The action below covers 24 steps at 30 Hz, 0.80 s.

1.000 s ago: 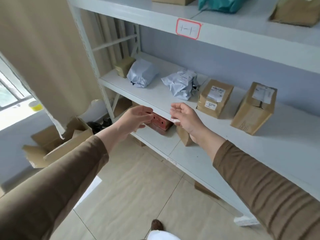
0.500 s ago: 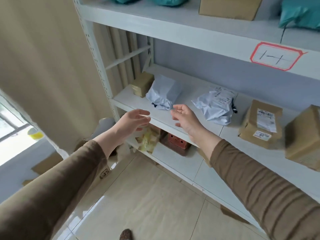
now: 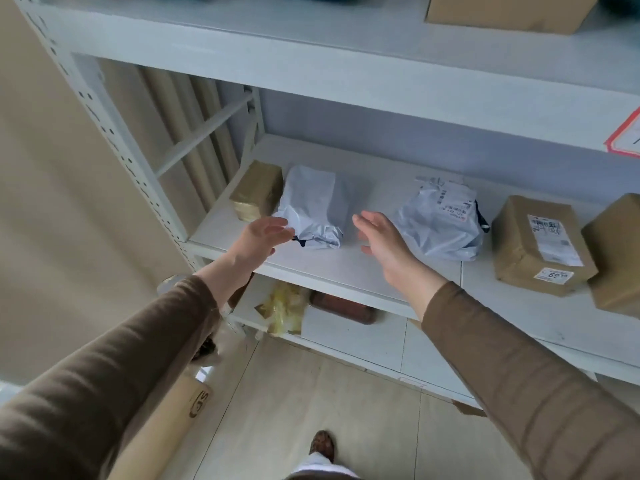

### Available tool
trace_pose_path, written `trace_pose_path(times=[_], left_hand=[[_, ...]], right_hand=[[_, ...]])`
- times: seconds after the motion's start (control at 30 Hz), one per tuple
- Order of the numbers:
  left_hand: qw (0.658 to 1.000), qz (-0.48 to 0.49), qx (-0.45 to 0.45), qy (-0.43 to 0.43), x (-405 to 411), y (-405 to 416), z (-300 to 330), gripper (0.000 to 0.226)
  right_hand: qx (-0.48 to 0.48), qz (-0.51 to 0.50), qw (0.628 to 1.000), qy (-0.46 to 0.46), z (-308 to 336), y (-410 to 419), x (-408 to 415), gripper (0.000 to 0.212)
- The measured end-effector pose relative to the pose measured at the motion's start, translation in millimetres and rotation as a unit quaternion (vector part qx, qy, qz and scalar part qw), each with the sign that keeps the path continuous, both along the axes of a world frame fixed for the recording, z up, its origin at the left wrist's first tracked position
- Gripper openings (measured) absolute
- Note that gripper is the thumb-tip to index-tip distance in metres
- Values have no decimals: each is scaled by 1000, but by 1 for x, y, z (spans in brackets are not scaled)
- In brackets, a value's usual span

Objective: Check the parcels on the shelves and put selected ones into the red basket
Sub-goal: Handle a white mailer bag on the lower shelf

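While both hands reach toward the middle shelf, the scene reads as follows.

Target parcel: a white poly mailer (image 3: pixel 313 209) lies on the middle shelf (image 3: pixel 346 271), toward its left end, its crumpled near end close to the shelf's front edge.
Long axis: runs near to far, roughly in line with the reaching forearms.
Key relation: the mailer sits between the two hands and slightly beyond them, so a two-sided clasp looks like the coming move; this is a judgement.
Left hand (image 3: pixel 261 237): nearer of the two; its fingertips overlap the mailer's near left corner, though actual contact cannot be confirmed.
Left grip: fingers spread apart, holding nothing.
Right hand (image 3: pixel 381 240): just right of the mailer, with bare shelf visible between palm and parcel.
Right grip: fingers apart, palm turned inward to the left, holding nothing.
Neighbours, left: a small tan taped box (image 3: pixel 257 190) touches or nearly touches the mailer's left side.
Neighbours, right: a second white mailer (image 3: pixel 441 225) carrying a printed label lies just beyond the right hand; further right stands a labelled cardboard box (image 3: pixel 540 244).
Red basket: not in view.
Stage: approach to pick-up, parcel not yet lifted.
Risk: soft wrapping may slip or crumple, and the left hand could nudge the tan box.
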<state>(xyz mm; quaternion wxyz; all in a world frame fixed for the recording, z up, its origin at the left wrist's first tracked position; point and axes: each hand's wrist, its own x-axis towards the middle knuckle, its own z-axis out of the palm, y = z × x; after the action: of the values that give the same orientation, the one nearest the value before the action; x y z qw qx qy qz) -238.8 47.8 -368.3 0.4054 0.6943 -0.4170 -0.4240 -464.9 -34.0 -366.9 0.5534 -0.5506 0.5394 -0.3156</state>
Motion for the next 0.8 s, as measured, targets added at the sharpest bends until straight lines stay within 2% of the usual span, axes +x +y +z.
trace_pose_path(times=[0.37,0.47,0.53,0.57,0.6,0.73,0.8], left_hand=[[999,5,33,1,55,-112,-34,88],[998,-7,54,8,70,-145,-51,96],[998,-3,56,24,73,-161,-53,89],[998,-3,55,32,74,-167,-53,83],[998,-12,59,32,74,-173,-54,76],[990,-74,93,73,81,-188,-66,62],[986,-92,97,98,83,-192,-71,57]], right_hand=[[112,-71,991,-14,-42,-76,57,59],[130,-101,986,-34,-44,-90,75,43],[141,-120,982,-38,-45,-97,90,25],[146,-131,980,-46,-47,-100,97,23],[149,-138,978,-47,-50,-103,104,25],[145,-184,970,-57,-55,-109,120,61],[170,-197,964,-60,-55,-104,123,62]])
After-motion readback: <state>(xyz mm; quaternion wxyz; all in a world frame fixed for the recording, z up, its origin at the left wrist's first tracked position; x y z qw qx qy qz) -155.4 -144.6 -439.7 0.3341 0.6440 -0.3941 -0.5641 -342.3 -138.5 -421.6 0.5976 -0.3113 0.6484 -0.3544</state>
